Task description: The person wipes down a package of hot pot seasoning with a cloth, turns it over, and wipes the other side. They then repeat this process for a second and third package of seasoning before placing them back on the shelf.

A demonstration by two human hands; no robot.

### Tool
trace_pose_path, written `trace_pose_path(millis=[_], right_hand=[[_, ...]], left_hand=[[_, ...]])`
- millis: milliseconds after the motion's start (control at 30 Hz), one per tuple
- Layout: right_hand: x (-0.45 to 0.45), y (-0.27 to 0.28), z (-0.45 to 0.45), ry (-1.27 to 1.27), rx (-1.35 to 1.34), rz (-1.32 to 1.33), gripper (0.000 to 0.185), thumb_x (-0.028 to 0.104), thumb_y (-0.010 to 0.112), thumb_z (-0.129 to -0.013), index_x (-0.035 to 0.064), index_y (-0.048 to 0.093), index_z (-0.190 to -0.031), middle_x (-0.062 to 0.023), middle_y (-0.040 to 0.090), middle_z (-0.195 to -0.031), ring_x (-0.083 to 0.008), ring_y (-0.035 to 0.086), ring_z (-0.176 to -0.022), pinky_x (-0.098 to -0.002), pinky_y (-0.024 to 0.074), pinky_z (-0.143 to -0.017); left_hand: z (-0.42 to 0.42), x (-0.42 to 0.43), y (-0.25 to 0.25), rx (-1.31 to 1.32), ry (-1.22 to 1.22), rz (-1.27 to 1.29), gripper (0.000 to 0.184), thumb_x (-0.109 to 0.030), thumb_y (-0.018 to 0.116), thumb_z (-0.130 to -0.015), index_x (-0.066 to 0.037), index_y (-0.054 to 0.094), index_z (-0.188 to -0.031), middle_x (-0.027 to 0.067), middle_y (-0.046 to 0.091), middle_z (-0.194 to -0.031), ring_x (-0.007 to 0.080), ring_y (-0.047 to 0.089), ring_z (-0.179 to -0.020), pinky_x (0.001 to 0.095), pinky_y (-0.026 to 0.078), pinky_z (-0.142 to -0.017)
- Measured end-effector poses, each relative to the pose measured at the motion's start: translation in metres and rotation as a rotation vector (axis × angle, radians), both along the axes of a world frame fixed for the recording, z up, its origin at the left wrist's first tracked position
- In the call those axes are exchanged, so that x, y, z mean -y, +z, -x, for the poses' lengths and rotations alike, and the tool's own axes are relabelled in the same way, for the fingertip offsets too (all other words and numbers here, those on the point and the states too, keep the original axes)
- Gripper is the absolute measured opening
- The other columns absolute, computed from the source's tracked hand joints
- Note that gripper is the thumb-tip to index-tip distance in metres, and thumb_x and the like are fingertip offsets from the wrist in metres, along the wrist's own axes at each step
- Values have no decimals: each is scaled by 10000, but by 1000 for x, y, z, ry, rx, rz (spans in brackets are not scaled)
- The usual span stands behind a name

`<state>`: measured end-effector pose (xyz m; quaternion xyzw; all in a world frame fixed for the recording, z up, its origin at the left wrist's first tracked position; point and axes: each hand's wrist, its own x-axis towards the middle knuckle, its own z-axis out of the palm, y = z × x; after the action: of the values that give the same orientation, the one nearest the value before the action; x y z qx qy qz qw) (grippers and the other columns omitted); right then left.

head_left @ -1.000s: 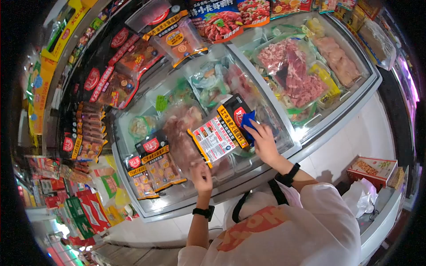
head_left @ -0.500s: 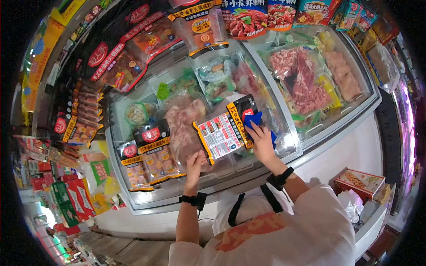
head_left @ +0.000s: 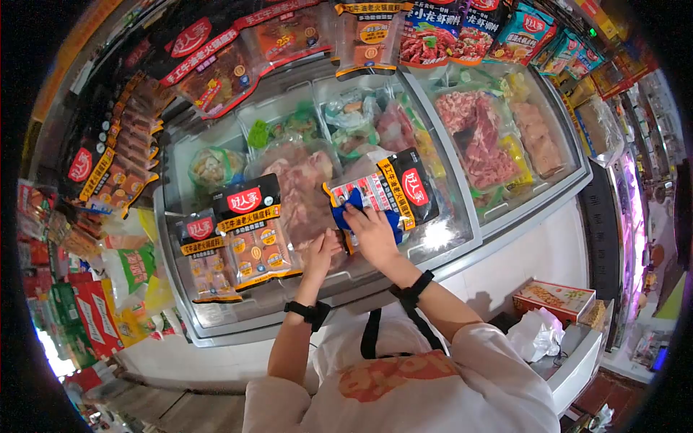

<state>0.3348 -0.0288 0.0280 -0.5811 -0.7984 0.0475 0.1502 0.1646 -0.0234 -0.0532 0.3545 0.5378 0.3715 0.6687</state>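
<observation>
My right hand (head_left: 373,232) presses a blue cloth (head_left: 354,198) onto the printed back of a hot pot base packet (head_left: 415,186). This black, orange and white packet lies aslant on the glass freezer lid (head_left: 433,252). Close to the packet's lower left edge is my left hand (head_left: 321,252), its fingers stretched out; whether they touch the edge I cannot tell. To the left, two similar packets, a larger one (head_left: 250,234) and a smaller one (head_left: 205,260), lie face up on the glass, their brown blocks showing.
Under the glass are bagged meat (head_left: 296,184) and a tray of sliced meat (head_left: 484,144). More seasoning packets (head_left: 368,40) line the freezer's back edge, and others (head_left: 119,162) stand at its left. A red and white box (head_left: 552,299) sits at the lower right.
My right hand and the blue cloth have moved left, from the packet's black end onto its white label. My view has shifted too. My left hand stays by the packet's lower left edge.
</observation>
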Motion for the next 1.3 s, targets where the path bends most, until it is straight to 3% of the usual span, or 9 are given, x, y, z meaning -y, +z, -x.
trace_pose_path(millis=[167,300,567,800,900,1033,1133,1200,1300], right_hand=[[55,-10,16,126,161,-50,392,147,543,-806,31,610,-1174,-95,520,-1363,-233,501,-1127,-374,418,-913],[63,-4,16,48,157,-11,393,144,537,-811,38,619,-1180,-65,504,-1389,-236,498,-1135,-357,414,-920],[79,-11,15,104,355,-97,431,130,523,-826,77,598,-1248,-38,435,-1457,-230,497,-1134,-331,429,-887],[89,-29,-24,-472,-167,-105,556,-37,544,-750,69,557,-1296,-185,525,-1257,-362,529,-1047,-431,435,-909],[86,-15,12,-17,-254,-74,573,-42,542,-753,75,544,-1315,-162,529,-1205,-349,528,-1047,-425,435,-924],[76,-18,25,62,-82,-15,543,1,529,-787,109,551,-1319,-144,530,-1211,-318,532,-1047,-407,444,-922],[73,-20,1,-144,-92,-59,530,38,525,-803,159,566,-1318,-112,543,-1175,-293,535,-1019,-390,451,-914],[78,-28,-25,-232,-78,-114,548,7,542,-771,142,582,-1301,-128,542,-1143,-312,535,-998,-416,443,-915],[85,-35,-54,-618,-155,-155,597,-61,535,-727,113,586,-1295,-173,529,-1156,-355,518,-1010,-451,427,-924]], left_hand=[[7,-9,11,62,-122,113,532,-431,501,-990,39,572,-1230,111,657,-1047,179,644,-909,300,538,-814],[6,-6,6,7,-156,45,538,-487,519,-967,-14,603,-1210,29,635,-1045,152,606,-912,272,503,-819],[7,-8,1,46,-252,-65,469,-389,541,-982,21,584,-1207,91,626,-1054,164,615,-935,280,515,-833],[3,-5,-14,142,-203,-56,425,-327,542,-989,40,586,-1198,130,651,-1059,189,635,-939,296,513,-833],[7,-9,-2,-250,-276,-383,415,-358,525,-987,23,631,-1112,100,678,-901,176,641,-869,311,496,-791],[7,-6,-1,-194,-204,-426,368,-323,526,-981,14,650,-1061,109,679,-847,177,642,-866,318,475,-787],[9,-6,1,-166,-256,-359,392,-324,523,-991,41,628,-1092,123,681,-902,195,651,-879,317,505,-794],[4,-4,-6,202,-131,-48,418,-316,523,-997,75,589,-1129,149,668,-963,217,657,-896,329,542,-809],[4,-5,-9,207,-153,-70,424,-293,535,-995,100,551,-1154,164,648,-1009,224,659,-901,338,568,-814]])
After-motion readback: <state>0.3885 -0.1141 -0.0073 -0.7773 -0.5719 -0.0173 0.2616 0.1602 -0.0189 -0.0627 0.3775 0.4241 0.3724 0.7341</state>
